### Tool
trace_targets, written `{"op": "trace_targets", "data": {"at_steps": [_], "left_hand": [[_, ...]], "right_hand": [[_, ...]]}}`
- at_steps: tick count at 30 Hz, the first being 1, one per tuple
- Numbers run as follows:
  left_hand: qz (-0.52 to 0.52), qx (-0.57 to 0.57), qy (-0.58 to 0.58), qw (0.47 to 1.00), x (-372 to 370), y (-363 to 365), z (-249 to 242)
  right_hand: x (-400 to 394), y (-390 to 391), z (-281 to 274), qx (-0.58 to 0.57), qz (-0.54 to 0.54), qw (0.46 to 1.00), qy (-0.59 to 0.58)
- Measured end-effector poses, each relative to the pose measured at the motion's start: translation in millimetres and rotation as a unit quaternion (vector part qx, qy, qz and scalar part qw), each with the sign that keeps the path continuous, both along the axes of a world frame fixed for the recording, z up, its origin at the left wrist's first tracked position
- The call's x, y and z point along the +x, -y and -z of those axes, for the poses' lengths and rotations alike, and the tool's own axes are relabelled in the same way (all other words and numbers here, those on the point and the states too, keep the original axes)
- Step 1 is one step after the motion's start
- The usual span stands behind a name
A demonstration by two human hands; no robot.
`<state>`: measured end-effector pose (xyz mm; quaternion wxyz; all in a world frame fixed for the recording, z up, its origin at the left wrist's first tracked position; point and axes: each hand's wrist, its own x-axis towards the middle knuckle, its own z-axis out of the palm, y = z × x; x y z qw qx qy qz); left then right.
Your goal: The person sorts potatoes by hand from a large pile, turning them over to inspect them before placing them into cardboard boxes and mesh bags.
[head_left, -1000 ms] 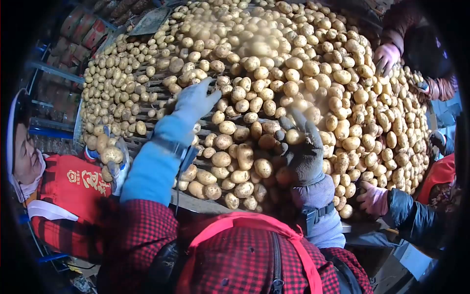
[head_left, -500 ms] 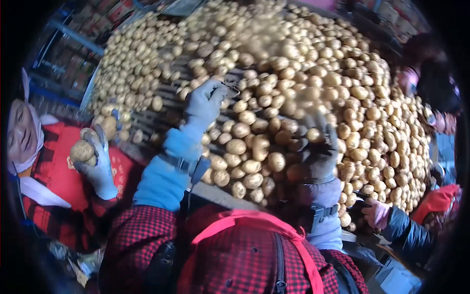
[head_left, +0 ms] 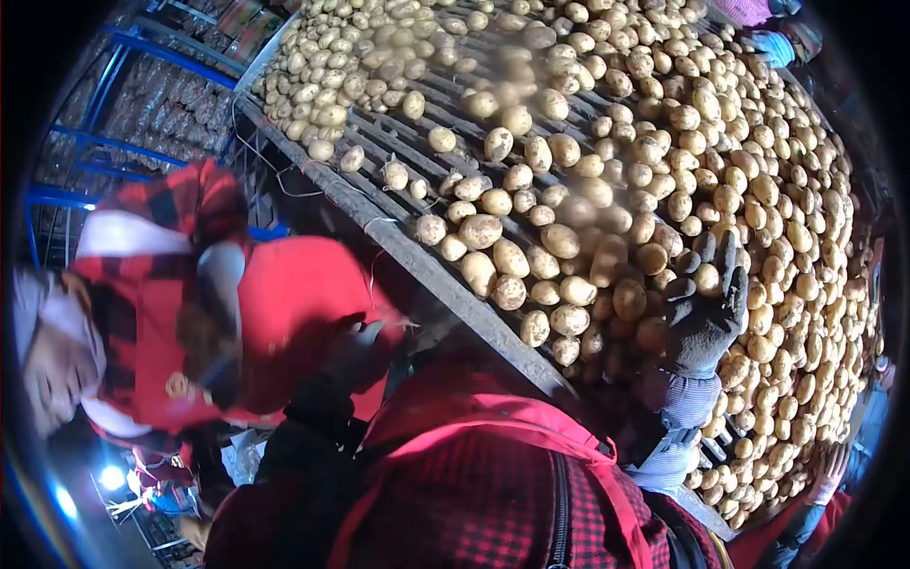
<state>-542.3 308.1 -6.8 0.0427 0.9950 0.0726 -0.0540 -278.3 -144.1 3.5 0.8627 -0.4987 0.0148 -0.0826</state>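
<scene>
My right hand (head_left: pixel 706 318), in a dark, dirty glove, is over the heap of potatoes (head_left: pixel 796 275). Its fingers are curved and spread around one potato (head_left: pixel 706 279), which sits against them. My left hand (head_left: pixel 353 349) is low at the left, away from the heap, in deep shadow before a co-worker's red apron (head_left: pixel 299 284). Its fingers are mostly hidden, and I cannot make out their grip. Close to it is a small, pale, root-like wisp (head_left: pixel 409 324).
Potatoes lie on a slatted rack (head_left: pixel 389 142) with a wooden edge board (head_left: pixel 427 261). At the left stands a co-worker in a red checked sleeve (head_left: pixel 213 204), beside blue metal framing (head_left: pixel 123 142). Other people's hands (head_left: pixel 829 474) reach in at the right and far side.
My left hand has drawn back from the rack, where it held a rooty clump, to the lower left. The view has swung left; the right hand stays over the potatoes.
</scene>
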Motion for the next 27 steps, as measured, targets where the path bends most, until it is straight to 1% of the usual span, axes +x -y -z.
{"op": "trace_targets", "data": {"at_steps": [2,3,5,6,7,8,9,10,11,12,13,14,15,16,17,18,19,20,21,22,23,24,25,26,27], "left_hand": [[0.041,0.015,0.057,0.997,14.3,12.6,-7.0],[0.037,0.013,0.058,0.998,23.9,20.2,-12.7],[-0.051,-0.058,0.192,0.978,76.5,38.3,-49.2],[-0.052,-0.047,0.189,0.979,98.7,46.0,-71.5],[-0.051,-0.037,0.184,0.981,121.1,51.3,-87.3],[-0.056,-0.034,0.188,0.980,146.0,55.4,-90.5],[-0.059,-0.031,0.191,0.979,170.0,56.4,-91.4],[-0.041,-0.013,0.156,0.987,191.1,51.4,-86.5],[-0.023,0.004,0.122,0.992,212.8,44.8,-75.1],[-0.003,0.017,0.079,0.997,232.6,22.3,-46.2],[0.018,0.031,0.037,0.999,250.6,1.4,-23.5],[-0.005,0.043,-0.021,0.999,267.5,2.6,-30.2],[0.026,0.019,-0.023,0.999,275.5,-11.4,-25.7],[0.019,0.031,-0.034,0.999,279.7,-9.7,-27.2],[0.010,0.046,-0.045,0.998,280.2,-8.3,-29.1],[0.010,0.046,-0.034,0.998,278.7,-6.4,-31.4],[-0.003,0.028,-0.036,0.999,279.2,-5.6,-35.9],[-0.033,-0.025,0.003,0.999,281.3,-13.9,-30.5],[-0.064,-0.080,0.041,0.994,284.3,-19.1,-20.0],[-0.043,-0.241,0.136,0.960,286.9,-16.5,-8.8],[-0.001,-0.323,0.155,0.933,286.6,17.6,-29.1],[0.035,-0.402,0.172,0.899,285.0,69.1,-62.6],[0.079,-0.411,0.149,0.896,283.5,104.0,-78.5],[0.144,-0.421,0.130,0.886,281.4,138.5,-98.1],[0.282,-0.326,0.155,0.889,285.0,158.2,-105.6]], "right_hand": [[-4.1,5.0,-6.7,-0.022,0.010,0.999,0.024],[-3.9,0.2,-8.8,0.016,0.006,1.000,0.026],[-4.8,-6.6,-10.8,0.013,-0.003,0.999,0.041],[-5.1,-6.4,-11.5,-0.036,-0.003,0.998,0.058],[-5.2,-3.4,-7.6,-0.156,0.008,0.983,0.094],[-3.1,0.3,-1.9,-0.344,0.042,0.926,0.153],[0.8,-7.0,4.9,-0.463,0.063,0.861,0.201],[0.7,-8.5,12.1,-0.351,0.018,0.931,0.101],[1.0,-10.7,17.1,-0.230,-0.025,0.973,0.000],[-2.0,-9.9,13.9,0.108,-0.065,0.988,-0.093],[-8.4,-15.4,16.5,0.095,-0.078,0.992,-0.022],[-7.8,-16.5,10.0,-0.160,-0.026,0.984,0.070],[-4.8,-16.7,0.3,-0.405,0.027,0.901,0.152],[-5.9,-17.6,-10.0,-0.265,-0.056,0.959,0.081],[-4.6,-17.3,-19.2,-0.428,0.009,0.886,0.176],[-6.7,-17.3,-17.4,-0.332,-0.038,0.938,0.094],[-8.2,-16.0,-15.8,-0.229,-0.083,0.970,0.014],[-8.1,-13.8,-16.4,-0.229,-0.072,0.971,0.012],[-6.6,-12.4,-17.3,-0.059,-0.136,0.988,-0.038],[-5.4,-13.4,-18.0,0.114,-0.198,0.970,-0.084],[-5.8,-17.7,-18.5,0.284,-0.259,0.914,-0.127],[-9.1,-22.9,-28.2,0.203,-0.266,0.934,-0.125],[-13.0,-31.2,-33.4,0.190,-0.256,0.940,-0.122],[-17.1,-35.6,-39.8,0.196,-0.260,0.935,-0.140],[-19.9,-39.2,-43.2,0.200,-0.264,0.930,-0.158]]}}
